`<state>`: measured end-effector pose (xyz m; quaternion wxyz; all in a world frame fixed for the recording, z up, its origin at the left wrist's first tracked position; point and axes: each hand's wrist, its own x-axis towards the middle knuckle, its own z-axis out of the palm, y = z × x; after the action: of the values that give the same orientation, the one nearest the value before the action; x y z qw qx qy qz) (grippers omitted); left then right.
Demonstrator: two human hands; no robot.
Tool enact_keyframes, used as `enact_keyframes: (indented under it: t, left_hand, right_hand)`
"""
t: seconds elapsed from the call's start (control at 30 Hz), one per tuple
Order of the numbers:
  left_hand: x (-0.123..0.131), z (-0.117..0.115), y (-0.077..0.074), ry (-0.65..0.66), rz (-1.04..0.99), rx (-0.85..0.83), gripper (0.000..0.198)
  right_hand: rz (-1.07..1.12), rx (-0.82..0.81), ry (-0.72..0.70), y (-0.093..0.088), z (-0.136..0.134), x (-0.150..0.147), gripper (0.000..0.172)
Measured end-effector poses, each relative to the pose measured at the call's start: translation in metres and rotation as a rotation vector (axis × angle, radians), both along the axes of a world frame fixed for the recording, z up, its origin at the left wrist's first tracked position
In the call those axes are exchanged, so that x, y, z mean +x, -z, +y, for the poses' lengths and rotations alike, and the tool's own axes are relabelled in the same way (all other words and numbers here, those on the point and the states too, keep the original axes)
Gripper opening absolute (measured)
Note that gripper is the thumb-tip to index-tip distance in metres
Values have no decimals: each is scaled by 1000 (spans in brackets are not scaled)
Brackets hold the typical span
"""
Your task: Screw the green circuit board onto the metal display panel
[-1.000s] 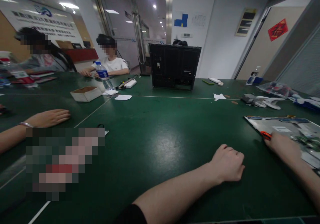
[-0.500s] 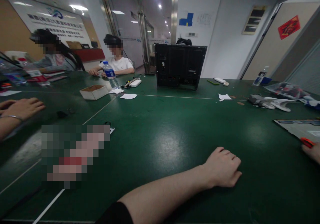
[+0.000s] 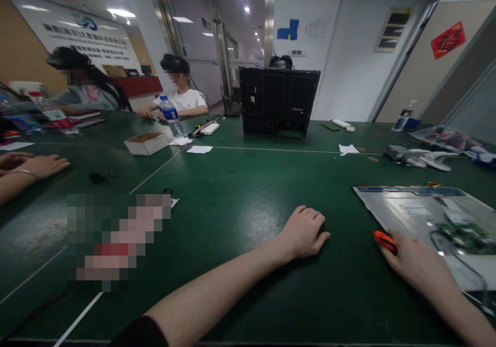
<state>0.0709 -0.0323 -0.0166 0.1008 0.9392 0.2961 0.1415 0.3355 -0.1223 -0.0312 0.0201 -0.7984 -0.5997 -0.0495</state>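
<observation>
My left hand [image 3: 304,233] rests on the green tabletop [image 3: 232,182], palm down. Its fingers are curled in and the thumb sticks out to the side, with nothing visible in them. Further right, my right hand [image 3: 416,259] is closed around a tool with an orange and black handle [image 3: 385,241]; the tool's working end is not visible. Beyond and beside this hand lies a flat silver screen panel [image 3: 399,215]. A green circuit board [image 3: 470,237] and a dark cable sit on the panel, partly behind my right forearm.
A black monitor casing [image 3: 279,104] stands upright at the back. Paper scraps [image 3: 349,150] and a white box [image 3: 145,143] lie around it. A blurred-out object [image 3: 132,233] is at left. Another person's hands [image 3: 42,167] rest at the far left; two people sit across the table.
My right hand, holding the orange and black tool, and the silver panel have moved left into fuller view. My left hand has shifted left and slightly away from me.
</observation>
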Motion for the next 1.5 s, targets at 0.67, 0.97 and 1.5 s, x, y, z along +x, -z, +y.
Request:
enact_keyframes:
  t: [0.67,0.97,1.5]
  left_hand:
    - [-65,29,-14,-193,10,-99,35]
    - [-105,27,1,-270,122,-69,49]
    - [-166,29,-10,-265,275,-106,64]
  right_hand:
    - [307,-342,-611,-36,-11,-297,80]
    - [374,-207,-834,-30,-18,-332,80]
    - [163,-37,-464,-72,16,-135,42]
